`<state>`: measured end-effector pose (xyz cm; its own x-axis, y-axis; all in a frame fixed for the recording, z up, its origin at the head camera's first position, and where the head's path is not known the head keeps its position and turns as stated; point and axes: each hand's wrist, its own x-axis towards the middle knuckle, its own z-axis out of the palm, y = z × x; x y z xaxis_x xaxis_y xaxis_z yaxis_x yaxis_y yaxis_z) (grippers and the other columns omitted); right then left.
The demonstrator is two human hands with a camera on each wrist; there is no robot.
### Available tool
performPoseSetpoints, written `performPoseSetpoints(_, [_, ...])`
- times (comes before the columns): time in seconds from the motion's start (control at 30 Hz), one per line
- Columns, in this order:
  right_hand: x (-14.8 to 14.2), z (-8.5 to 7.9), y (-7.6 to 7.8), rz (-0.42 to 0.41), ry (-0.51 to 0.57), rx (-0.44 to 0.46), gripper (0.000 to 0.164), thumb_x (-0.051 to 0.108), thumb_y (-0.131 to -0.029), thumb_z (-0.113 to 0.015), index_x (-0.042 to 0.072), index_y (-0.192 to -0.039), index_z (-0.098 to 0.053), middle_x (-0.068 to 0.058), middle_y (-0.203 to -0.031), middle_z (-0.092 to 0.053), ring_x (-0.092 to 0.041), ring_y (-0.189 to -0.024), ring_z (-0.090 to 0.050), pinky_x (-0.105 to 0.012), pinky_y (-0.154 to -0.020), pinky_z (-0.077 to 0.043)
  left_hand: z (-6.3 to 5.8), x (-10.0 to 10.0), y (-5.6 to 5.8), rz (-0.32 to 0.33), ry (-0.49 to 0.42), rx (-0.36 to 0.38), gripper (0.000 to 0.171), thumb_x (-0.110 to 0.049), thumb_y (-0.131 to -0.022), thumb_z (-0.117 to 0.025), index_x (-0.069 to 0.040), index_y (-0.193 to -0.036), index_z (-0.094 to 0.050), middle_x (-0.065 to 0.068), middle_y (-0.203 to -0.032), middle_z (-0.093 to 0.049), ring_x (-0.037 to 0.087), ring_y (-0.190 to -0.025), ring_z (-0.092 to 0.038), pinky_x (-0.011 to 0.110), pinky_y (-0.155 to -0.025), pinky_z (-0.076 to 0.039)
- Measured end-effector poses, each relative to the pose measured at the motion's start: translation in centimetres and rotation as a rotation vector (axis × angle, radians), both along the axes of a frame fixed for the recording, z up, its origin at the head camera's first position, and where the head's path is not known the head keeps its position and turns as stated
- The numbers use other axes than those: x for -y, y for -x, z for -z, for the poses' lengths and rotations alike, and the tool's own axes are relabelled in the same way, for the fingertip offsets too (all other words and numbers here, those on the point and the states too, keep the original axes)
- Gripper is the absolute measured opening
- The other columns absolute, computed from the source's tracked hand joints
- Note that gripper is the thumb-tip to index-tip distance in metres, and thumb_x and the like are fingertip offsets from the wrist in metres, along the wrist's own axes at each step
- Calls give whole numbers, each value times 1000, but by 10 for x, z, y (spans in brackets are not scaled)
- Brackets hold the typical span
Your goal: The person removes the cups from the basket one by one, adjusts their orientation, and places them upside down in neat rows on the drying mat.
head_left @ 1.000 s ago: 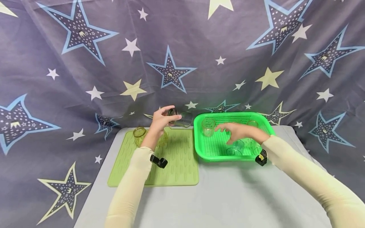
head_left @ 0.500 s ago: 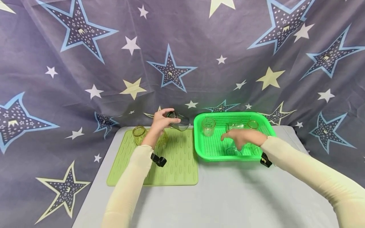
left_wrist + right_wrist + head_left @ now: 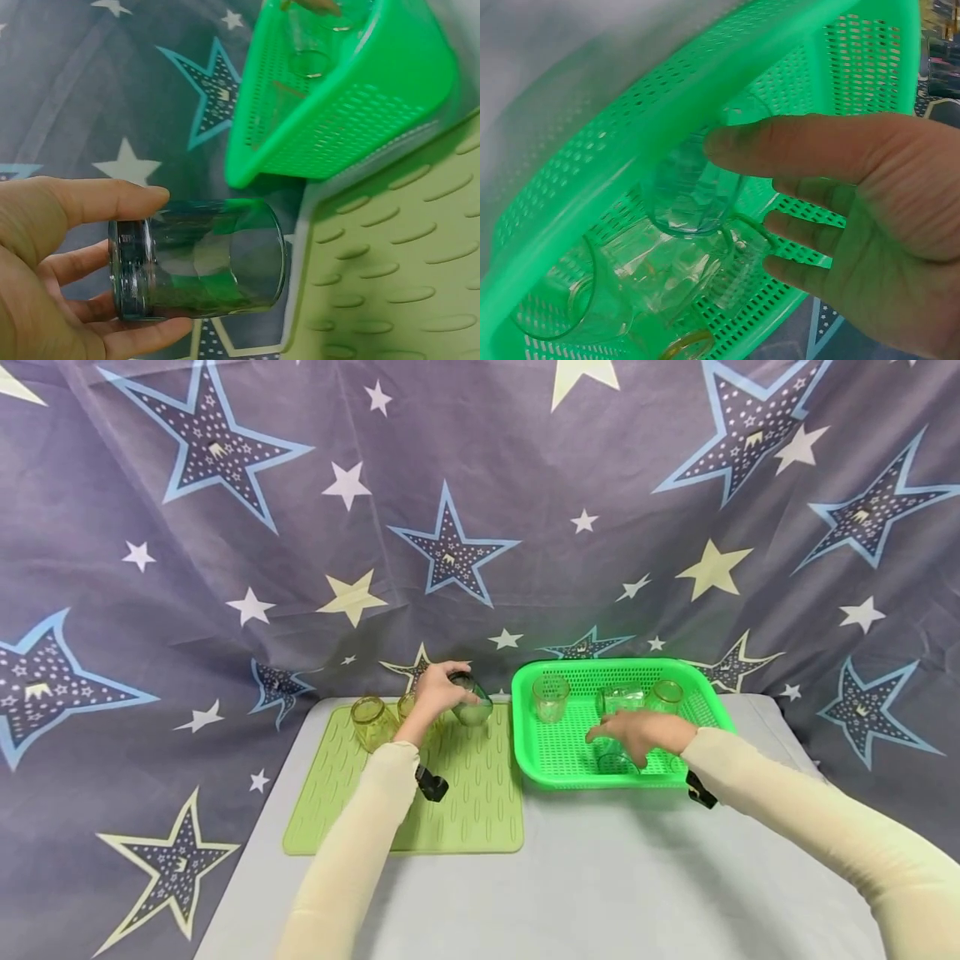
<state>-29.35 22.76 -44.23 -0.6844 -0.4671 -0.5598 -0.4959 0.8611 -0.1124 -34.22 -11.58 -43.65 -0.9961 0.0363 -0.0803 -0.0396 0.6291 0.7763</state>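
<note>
My left hand [image 3: 442,691] grips a dark grey-tinted drinking glass [image 3: 217,259] by its base, thumb on one side and fingers on the other. In the head view this glass is tilted, mouth pointing down and right, over the back right part of the green drying mat [image 3: 465,793]. My right hand [image 3: 645,731] is over the bright green basket [image 3: 622,782], fingers spread and gently bent. In the right wrist view its thumb overlaps a blue-tinted glass [image 3: 690,180], while the other fingers stand apart from that glass.
Two yellow glasses, one at the mat's back left [image 3: 372,727] and one partly behind my left hand, stand close together. Inside the basket are several more glasses, including a clear one [image 3: 551,697] at the left and one lying sideways [image 3: 621,697]. A star-patterned cloth [image 3: 450,443] hangs behind.
My left hand has lowered the grey glass toward the mat and tipped its mouth downward. The right hand has shifted slightly right and down over the basket, uncovering the glass lying at the back.
</note>
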Motion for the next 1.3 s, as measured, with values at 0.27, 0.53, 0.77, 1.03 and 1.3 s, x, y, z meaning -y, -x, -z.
performPoseSetpoints(0.27, [1,8,1,3,-42,10,103,-26,-66,-69,27,-151,-48,-21,-164,-30,-51,-149,-27,-33,-60,-59,19,-8,7,-34,85,15,57,-13,-73,-90,-19,-127,-72,3,-155,-52,36,-134,-54,49,-103,-52])
performPoseSetpoints(0.53, [2,16,3,4,-84,4,100,-22,-68,-75,26,-151,-47,-19,-165,-30,-50,-151,-24,-35,-60,-59,27,-11,8,-64,148,35,59,-15,-73,-89,-19,-128,-70,8,-136,-67,35,-119,-63,47,-97,-55])
performPoseSetpoints(0.77, [5,21,2,-6,-91,7,95,-24,-71,-70,29,-148,-51,-16,-164,-34,-49,-150,-26,-32,-58,-57,33,-13,11,-50,192,39,54,-16,-78,-87,-18,-129,-70,8,-131,-70,34,-113,-66,46,-93,-57])
performPoseSetpoints(1.03, [15,26,2,-91,-148,-25,92,-24,-70,-73,27,-144,-55,-17,-161,-39,-45,-149,-33,-44,-77,-61,45,-11,17,-61,214,75,58,-12,-75,-89,-16,-131,-70,11,-129,-71,35,-111,-68,46,-89,-58])
performPoseSetpoints(1.3, [21,32,4,-125,-211,-61,90,-16,-68,-82,28,-143,-57,-16,-160,-42,-43,-147,-37,-60,-100,-52,55,-13,18,-58,218,50,54,-12,-77,-87,-17,-128,-71,10,-122,-74,32,-94,-72,32,-61,-51])
